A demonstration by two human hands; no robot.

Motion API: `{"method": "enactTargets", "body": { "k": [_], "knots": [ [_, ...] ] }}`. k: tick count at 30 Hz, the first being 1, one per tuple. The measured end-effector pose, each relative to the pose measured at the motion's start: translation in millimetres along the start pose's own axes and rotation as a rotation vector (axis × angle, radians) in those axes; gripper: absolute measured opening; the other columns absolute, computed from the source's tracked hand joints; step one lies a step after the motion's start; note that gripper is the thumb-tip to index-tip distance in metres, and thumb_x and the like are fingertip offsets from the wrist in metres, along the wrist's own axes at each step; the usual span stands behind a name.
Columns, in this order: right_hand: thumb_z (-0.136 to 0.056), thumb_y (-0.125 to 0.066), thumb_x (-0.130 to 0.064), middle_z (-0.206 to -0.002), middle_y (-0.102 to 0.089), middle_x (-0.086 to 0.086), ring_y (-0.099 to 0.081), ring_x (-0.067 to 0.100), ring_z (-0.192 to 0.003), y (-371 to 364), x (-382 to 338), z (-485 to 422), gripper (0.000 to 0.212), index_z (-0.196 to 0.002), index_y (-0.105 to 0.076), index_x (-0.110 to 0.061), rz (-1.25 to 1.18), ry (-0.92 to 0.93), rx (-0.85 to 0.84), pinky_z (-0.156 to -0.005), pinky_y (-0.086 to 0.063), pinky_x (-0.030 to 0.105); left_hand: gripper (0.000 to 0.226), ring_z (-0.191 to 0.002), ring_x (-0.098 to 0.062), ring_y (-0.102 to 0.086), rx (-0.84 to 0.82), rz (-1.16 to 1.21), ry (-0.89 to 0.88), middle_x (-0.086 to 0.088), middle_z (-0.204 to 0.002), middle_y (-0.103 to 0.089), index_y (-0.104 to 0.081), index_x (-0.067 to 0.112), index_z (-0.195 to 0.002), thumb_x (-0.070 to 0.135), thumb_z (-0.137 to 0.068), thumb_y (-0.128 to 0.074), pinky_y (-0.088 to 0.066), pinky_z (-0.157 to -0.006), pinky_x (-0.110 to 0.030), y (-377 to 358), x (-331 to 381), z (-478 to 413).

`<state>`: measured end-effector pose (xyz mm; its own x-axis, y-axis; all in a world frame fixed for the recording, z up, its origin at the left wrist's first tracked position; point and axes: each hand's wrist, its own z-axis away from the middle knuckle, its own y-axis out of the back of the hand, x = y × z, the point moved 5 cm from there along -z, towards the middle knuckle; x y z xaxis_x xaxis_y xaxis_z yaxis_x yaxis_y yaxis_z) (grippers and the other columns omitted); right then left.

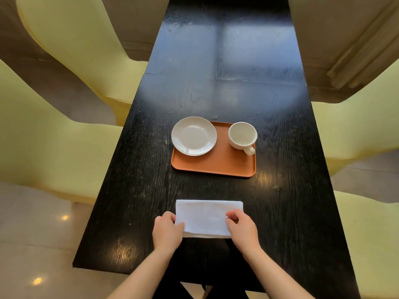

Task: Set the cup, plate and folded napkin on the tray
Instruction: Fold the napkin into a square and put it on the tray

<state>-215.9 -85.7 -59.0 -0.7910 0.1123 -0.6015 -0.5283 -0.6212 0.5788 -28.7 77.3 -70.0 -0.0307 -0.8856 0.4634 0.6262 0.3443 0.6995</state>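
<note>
An orange tray (216, 165) lies mid-table. On its left part rests a white plate (193, 135), overhanging the tray's far-left corner. A white cup (242, 135) stands upright on the tray's right side, its handle pointing toward me. Nearer to me, a white napkin (205, 216) lies folded into a rectangle on the dark table. My left hand (168, 230) pinches the napkin's near-left corner. My right hand (243, 228) grips its near-right edge, fingers curled over the cloth.
The black wooden table (291, 190) is long and narrow, running away from me. Pale yellow chairs (54, 147) flank it on both sides. The table's near edge is just below my wrists.
</note>
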Motion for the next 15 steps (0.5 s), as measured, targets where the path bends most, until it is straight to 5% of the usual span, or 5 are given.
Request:
{"method": "enactTargets", "body": {
  "k": [7,11,15],
  "knots": [
    [-0.100,-0.060,-0.021,-0.111,-0.065,-0.010,-0.061,0.009,-0.104,-9,-8,-2,0.028,-0.127,-0.065,-0.023,-0.040,-0.058,-0.037,-0.092,-0.054,0.028,0.042,-0.092,-0.018,-0.057,-0.082,0.320,0.230,0.002,-0.104,-0.056,-0.052,0.019,-0.120,0.015,-0.085,-0.075,-0.050,-0.064,-0.027,-1,-4,-1],
    [-0.098,-0.060,-0.013,-0.118,-0.070,-0.008,-0.066,0.009,-0.107,-29,-19,-1,0.040,-0.136,-0.061,-0.022,-0.290,-0.126,-0.177,-0.091,-0.057,0.028,0.017,-0.091,-0.021,-0.060,-0.166,0.400,0.294,-0.006,-0.105,-0.064,-0.063,0.015,-0.104,0.010,-0.088,-0.069,-0.059,-0.084,-0.041,-3,2,-2],
    [-0.100,-0.055,-0.003,-0.117,-0.071,-0.008,-0.068,0.011,-0.111,-37,-20,2,0.045,-0.143,-0.056,-0.016,-0.497,-0.222,-0.222,-0.099,-0.058,0.032,0.014,-0.090,-0.016,-0.060,-0.205,0.373,0.210,-0.003,-0.101,-0.063,-0.062,0.018,-0.098,0.009,-0.089,-0.066,-0.051,-0.065,-0.028,0,10,-1]
  ]
}}
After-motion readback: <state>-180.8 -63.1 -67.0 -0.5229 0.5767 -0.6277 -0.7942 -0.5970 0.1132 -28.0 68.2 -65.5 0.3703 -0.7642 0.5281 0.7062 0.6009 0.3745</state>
